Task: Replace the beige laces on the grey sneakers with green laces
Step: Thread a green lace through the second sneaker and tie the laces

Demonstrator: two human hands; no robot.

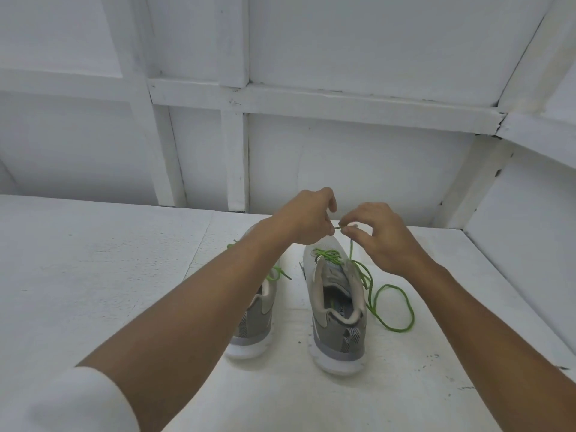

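Pinches the green lace [325, 253], probably near its tip, in both left hand [307, 219] and right hand [383, 235], above the centre-right grey sneaker [339, 341].

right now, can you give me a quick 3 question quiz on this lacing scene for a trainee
1. True or false: the left hand and the right hand both pinch the green lace near the toe of the right sneaker.
2. The lace's slack loop lies on the table: A) left of the left sneaker; B) right of the right sneaker; C) inside a sneaker.
3. Fill in: both sneakers' heels point ___ the person.

Key: 1 true; 2 B; 3 toward.
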